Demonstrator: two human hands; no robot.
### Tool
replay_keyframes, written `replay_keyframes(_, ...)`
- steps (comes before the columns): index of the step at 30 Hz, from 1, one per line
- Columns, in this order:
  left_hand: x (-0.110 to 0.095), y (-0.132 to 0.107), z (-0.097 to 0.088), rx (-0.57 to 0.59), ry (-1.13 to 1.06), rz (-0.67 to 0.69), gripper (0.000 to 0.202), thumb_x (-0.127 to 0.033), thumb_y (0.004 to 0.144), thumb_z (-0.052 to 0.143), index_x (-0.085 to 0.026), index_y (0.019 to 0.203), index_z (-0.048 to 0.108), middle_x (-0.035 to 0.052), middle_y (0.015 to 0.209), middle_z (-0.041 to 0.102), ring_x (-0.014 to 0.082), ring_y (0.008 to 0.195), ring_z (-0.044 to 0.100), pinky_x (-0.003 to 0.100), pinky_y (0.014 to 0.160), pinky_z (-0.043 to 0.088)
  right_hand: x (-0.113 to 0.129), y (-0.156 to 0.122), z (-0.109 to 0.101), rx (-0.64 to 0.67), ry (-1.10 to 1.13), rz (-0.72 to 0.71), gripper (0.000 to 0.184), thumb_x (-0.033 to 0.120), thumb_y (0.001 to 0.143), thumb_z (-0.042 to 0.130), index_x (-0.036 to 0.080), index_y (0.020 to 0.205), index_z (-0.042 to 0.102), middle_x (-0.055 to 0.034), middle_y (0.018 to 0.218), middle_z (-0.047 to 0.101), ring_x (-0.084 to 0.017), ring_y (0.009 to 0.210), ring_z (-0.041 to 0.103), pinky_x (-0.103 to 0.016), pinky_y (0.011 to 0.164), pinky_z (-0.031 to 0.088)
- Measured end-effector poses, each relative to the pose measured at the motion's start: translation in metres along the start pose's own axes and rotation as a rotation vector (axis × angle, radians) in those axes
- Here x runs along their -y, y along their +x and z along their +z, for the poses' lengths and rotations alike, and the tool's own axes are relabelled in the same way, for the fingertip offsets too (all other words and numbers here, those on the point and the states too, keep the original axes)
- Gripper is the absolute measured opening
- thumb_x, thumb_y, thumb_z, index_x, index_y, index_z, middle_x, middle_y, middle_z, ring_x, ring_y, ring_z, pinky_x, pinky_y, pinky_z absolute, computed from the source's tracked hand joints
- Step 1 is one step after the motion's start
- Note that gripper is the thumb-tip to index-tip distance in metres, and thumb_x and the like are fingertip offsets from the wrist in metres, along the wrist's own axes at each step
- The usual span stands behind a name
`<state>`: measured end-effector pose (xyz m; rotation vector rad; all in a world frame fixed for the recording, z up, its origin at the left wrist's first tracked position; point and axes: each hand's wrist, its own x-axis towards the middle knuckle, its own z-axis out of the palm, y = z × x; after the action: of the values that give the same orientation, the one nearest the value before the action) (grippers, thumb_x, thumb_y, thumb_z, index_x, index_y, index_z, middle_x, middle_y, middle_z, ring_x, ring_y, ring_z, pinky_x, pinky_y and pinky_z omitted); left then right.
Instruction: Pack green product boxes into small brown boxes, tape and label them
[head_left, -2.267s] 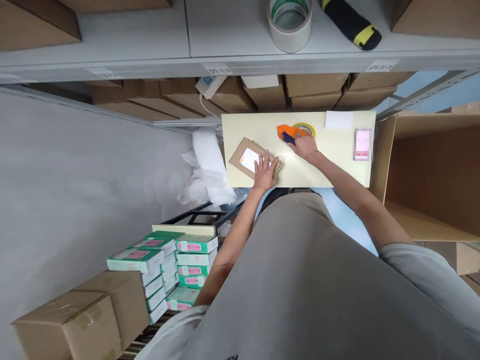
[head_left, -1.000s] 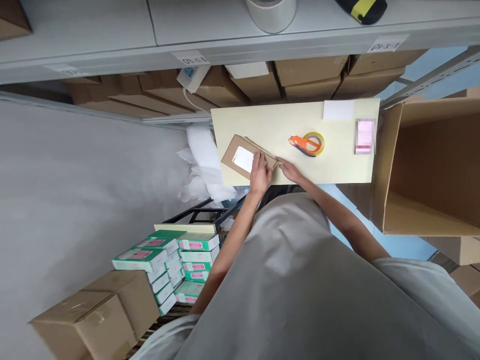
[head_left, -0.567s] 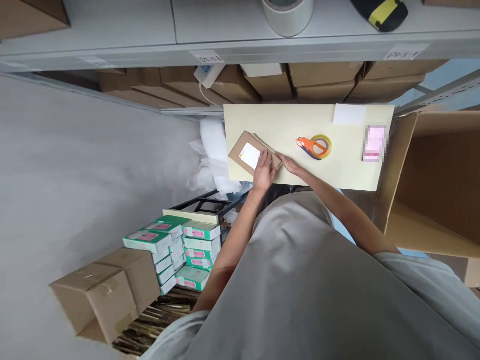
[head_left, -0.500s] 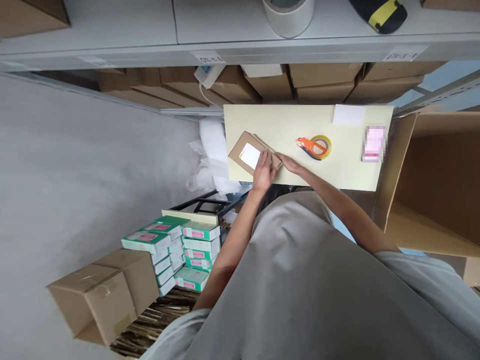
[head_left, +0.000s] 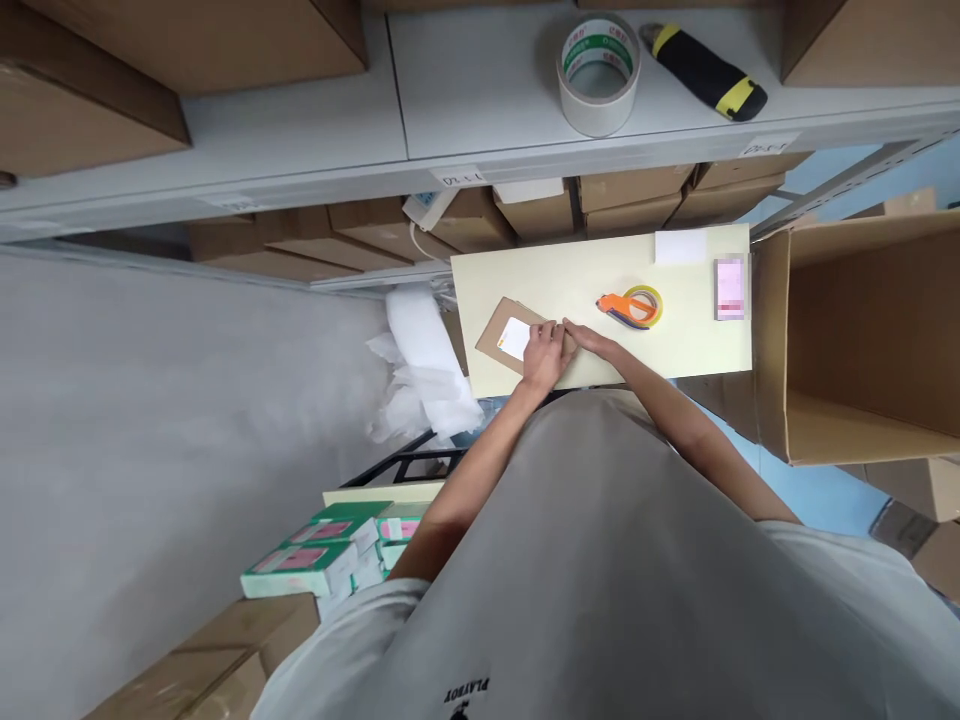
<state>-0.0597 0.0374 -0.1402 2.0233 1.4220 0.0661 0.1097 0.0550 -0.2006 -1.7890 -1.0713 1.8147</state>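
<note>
A flat brown cardboard box (head_left: 495,328) lies at an angle on the left half of the pale yellow table (head_left: 600,375). On its top is a white label (head_left: 514,338), partly covered by my fingers. My left hand (head_left: 546,356) is over the right part of the box, its fingers bent and gripping it. From the right, my right hand (head_left: 589,339) closes on the box's right corner, fingertips beside the left ones. My hands hide much of that end. An orange tape dispenser with a yellow roll (head_left: 634,306) lies right of my hands.
A pink item (head_left: 730,288) and a white paper (head_left: 680,247) lie on the table's right side. A large open carton (head_left: 862,330) stands right of it, white foam wrap (head_left: 424,350) left. The shelf above holds a tape roll (head_left: 598,85) and a black-yellow tool (head_left: 705,72). Green boxes (head_left: 307,560) are stacked lower left.
The camera view has shifted, bringing more of the upper shelf into sight. Both hands stay at the box's right end, my left fingers now bent closer to the right hand.
</note>
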Motion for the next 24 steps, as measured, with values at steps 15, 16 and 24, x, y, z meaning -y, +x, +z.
replay_keyframes(15, 0.111, 0.051, -0.095, 0.132, -0.154, -0.376, 0.071, -0.074, 0.112, 0.036, -0.017, 0.123, 0.076, 0.0288, 0.140, 0.079, 0.0487, 0.138, 0.071, 0.057, 0.116, 0.053, 0.011, -0.076, 0.037, -0.245, 0.660, 0.409, 0.037, 0.045, 0.123, 0.044, 0.020, 0.115, 0.070, -0.0112, 0.105, 0.082, -0.020, 0.094, 0.079, -0.030, 0.096, 0.068)
replay_keyframes(16, 0.112, 0.041, -0.094, 0.070, -0.197, -0.367, 0.069, -0.074, 0.112, 0.036, -0.019, 0.125, 0.075, 0.0262, 0.140, 0.080, 0.0461, 0.137, 0.072, 0.055, 0.116, 0.054, 0.014, -0.082, 0.040, -0.274, 0.680, 0.332, 0.036, 0.045, 0.122, 0.045, 0.021, 0.117, 0.071, -0.0104, 0.111, 0.083, -0.020, 0.099, 0.079, -0.030, 0.100, 0.066)
replay_keyframes(24, 0.119, -0.019, -0.054, 0.007, -0.532, -0.237, 0.046, -0.053, 0.112, 0.043, -0.021, 0.114, 0.076, 0.0174, 0.135, 0.082, 0.0354, 0.136, 0.071, 0.049, 0.124, 0.053, 0.010, -0.108, 0.036, -0.597, -0.121, -0.024, 0.069, 0.067, 0.118, 0.026, 0.018, 0.136, 0.071, -0.0180, 0.134, 0.083, -0.035, 0.125, 0.073, -0.045, 0.115, 0.056)
